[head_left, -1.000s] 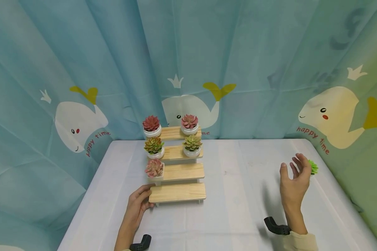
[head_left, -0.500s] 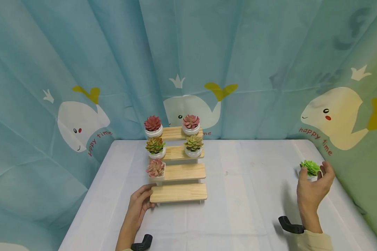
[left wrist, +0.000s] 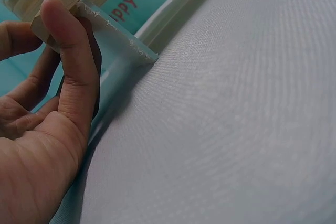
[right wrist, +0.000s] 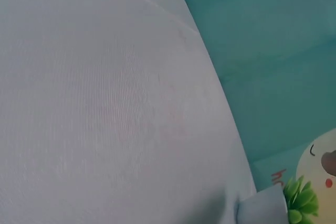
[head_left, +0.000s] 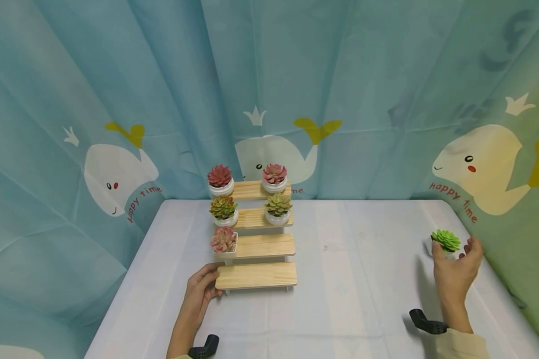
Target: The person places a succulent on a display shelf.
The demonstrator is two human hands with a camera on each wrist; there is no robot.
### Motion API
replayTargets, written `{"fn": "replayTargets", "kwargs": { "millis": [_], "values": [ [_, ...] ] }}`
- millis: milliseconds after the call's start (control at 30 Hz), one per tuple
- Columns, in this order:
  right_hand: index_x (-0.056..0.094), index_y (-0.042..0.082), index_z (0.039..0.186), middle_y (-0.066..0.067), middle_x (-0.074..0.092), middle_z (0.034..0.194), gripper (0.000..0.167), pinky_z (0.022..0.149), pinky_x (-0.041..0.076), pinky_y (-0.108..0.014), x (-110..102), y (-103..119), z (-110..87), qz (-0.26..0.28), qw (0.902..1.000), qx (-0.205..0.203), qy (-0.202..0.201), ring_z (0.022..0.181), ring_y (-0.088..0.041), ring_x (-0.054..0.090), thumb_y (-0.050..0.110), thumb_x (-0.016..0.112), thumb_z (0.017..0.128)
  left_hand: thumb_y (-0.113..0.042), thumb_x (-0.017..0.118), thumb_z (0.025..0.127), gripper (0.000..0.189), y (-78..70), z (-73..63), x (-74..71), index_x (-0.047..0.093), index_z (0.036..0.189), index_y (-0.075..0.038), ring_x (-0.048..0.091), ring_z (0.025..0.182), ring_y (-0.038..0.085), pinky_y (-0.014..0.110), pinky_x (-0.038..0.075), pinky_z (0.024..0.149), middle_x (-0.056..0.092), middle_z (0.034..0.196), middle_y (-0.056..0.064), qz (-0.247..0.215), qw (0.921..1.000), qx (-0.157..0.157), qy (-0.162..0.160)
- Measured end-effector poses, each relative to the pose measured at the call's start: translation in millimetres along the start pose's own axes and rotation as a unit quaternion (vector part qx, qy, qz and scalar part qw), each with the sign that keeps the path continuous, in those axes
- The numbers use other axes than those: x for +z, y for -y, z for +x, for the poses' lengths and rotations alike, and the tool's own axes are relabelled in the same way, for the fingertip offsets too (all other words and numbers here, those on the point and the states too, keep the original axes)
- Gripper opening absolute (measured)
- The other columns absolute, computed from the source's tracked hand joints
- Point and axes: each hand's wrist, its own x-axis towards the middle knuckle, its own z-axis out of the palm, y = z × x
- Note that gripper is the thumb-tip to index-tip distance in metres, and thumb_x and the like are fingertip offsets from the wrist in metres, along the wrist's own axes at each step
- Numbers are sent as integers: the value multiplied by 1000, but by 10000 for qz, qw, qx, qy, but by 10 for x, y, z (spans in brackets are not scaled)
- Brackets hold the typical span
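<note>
In the head view, a stepped wooden stand (head_left: 256,275) with white supports stands left of the table's middle. My left hand (head_left: 199,291) holds the left end of its lowest step; in the left wrist view the thumb (left wrist: 73,51) presses against the board's edge. At the far right, my right hand (head_left: 457,271) reaches around a bright green artificial succulent (head_left: 445,240) in a white pot. Its thumb is close in front of the pot and the other fingers stand to the right, with a gap. In the right wrist view the pot (right wrist: 262,206) shows at the lower edge.
Potted succulents stand on the upper steps: dark red (head_left: 219,175) and pink (head_left: 274,173) on top, two greenish ones (head_left: 223,207) below, and a pale pink one (head_left: 224,240) on the third step. Behind the white table (head_left: 341,299) hangs a blue whale-print curtain (head_left: 364,99).
My right hand has moved right and slightly down, from beside the green succulent to around its pot. My left hand stays on the stand. The view has shifted slightly.
</note>
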Motion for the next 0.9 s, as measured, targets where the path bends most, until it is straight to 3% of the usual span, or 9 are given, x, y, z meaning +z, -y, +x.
{"fn": "replayTargets", "kwargs": {
  "millis": [167,300,400,500,567,733,900],
  "values": [
    [21,7,164,-18,27,170,81,132,21,-40,-50,-62,80,-130,9974,434,568,159,-34,26,25,66,99,-7,50,103,42,-7,0,3,52,140,13,62,84,11,20,54,59,62,115,10,0,10000,-3,-9],
    [20,10,166,-18,27,171,83,129,26,-31,-88,-109,118,-285,9928,735,897,157,-30,31,28,67,99,-6,49,103,42,-5,-1,3,52,140,12,62,84,12,20,54,59,63,114,10,-20,10000,-31,-9],
    [20,10,166,-20,32,168,85,115,33,-10,-100,-145,140,-438,9901,824,1046,148,-24,41,28,68,99,-7,50,103,43,-8,-1,2,51,141,13,63,84,11,20,54,59,63,115,10,5,10000,-26,-8],
    [20,11,166,-23,36,165,86,96,34,1,-99,-172,162,-530,9890,838,1102,135,-14,47,29,69,99,-8,51,103,44,-10,0,-2,50,141,14,63,84,11,20,55,60,63,116,10,34,10000,-8,11],
    [21,10,166,-24,39,163,86,89,35,3,-94,-195,177,-582,9888,832,1098,128,-8,49,30,70,98,-8,50,104,44,-9,-2,-6,50,141,14,63,84,11,20,55,60,63,116,11,49,10000,18,25],
    [23,7,164,-25,42,161,83,89,37,3,-86,-263,217,-656,9876,825,1164,128,-7,52,29,69,99,-7,49,104,42,0,-5,-10,51,140,13,64,84,11,20,55,59,64,115,11,24,10000,27,3],
    [29,6,162,-16,48,154,79,86,37,3,-100,-316,260,-754,9860,824,1236,119,2,51,27,71,98,-7,49,104,43,6,1,-5,50,141,13,62,85,11,20,55,60,61,116,11,59,10000,42,59]
  ]
}}
